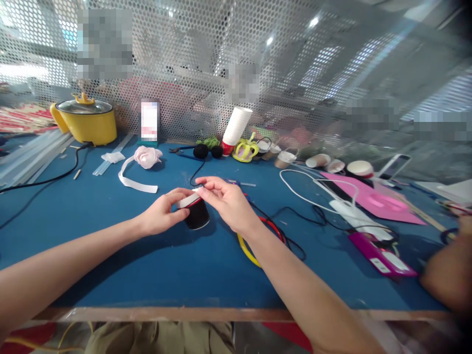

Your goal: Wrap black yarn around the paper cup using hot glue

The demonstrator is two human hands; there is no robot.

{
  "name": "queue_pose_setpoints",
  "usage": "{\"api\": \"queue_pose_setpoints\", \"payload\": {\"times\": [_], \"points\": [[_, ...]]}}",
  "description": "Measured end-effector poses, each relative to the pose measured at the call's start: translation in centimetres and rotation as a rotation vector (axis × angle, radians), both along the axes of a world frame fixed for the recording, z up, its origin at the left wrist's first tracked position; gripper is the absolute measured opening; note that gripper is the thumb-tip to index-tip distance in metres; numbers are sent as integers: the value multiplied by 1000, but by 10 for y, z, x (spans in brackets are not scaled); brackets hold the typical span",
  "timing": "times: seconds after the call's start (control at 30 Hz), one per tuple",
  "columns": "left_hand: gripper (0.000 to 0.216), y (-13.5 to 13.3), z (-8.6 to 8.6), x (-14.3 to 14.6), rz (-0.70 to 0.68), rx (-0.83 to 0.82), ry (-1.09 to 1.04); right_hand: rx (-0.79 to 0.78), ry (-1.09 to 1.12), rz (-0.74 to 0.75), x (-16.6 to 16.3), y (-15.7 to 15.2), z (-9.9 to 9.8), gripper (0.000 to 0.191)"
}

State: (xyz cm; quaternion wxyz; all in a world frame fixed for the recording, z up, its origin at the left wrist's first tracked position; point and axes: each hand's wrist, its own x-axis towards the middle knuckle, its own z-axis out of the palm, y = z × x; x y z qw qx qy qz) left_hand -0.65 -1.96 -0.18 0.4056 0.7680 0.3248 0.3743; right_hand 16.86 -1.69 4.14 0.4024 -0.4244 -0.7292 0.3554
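Note:
A small black cup with a red line near its rim is tilted just above the blue table. Around its top runs a white strip. My left hand grips the cup from the left, its thumb on the near side. On the right, my right hand is closed in a pinch at the rim, thumb and forefinger pressing the white strip's end. Behind the hands, a black cord with dark pompoms lies close by. A glue gun is partly hidden behind my right hand.
Left stand a yellow electric pot and clear glue sticks. A white ribbon roll lies ahead, near a phone. Stacked paper cups lean at the back. Rightward are a pink sheet, a purple power strip and another person's arm.

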Motion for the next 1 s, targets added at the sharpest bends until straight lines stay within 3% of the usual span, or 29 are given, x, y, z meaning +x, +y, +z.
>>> {"api": "queue_pose_setpoints", "payload": {"times": [0.17,0.5,1.0], "points": [[36,1,-2,-1,-3,-100,-14,30,48,-98,10,-10,1,15],[34,-4,4,-1,-47,-106,-54,-65,79,-195,18,-8,-15,22],[39,-11,11,-1,-125,-63,-129,-173,160,-170,17,-8,-24,25]]}}
